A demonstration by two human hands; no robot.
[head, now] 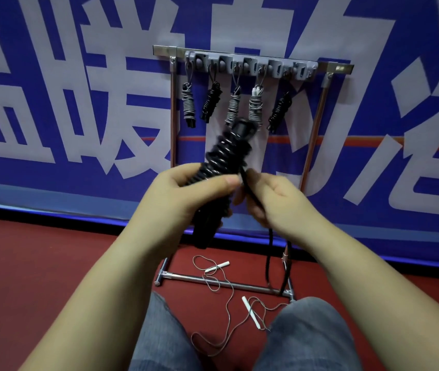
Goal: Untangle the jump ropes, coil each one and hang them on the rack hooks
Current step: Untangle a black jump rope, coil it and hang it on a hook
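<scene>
Black jump rope, half coiled, held before rack.
Left hand grips its blurred bundle; right hand pinches the loose cord, whose tail hangs toward rack's base, end indistinct.

Backdrop: blue banner with large pale-grey block characters, thin orange-red stripe running across it at mid height. Banner bottom edge meets a dark red floor. Bottom of frame: two knees in grey-blue jeans, floor visible between them.
</scene>
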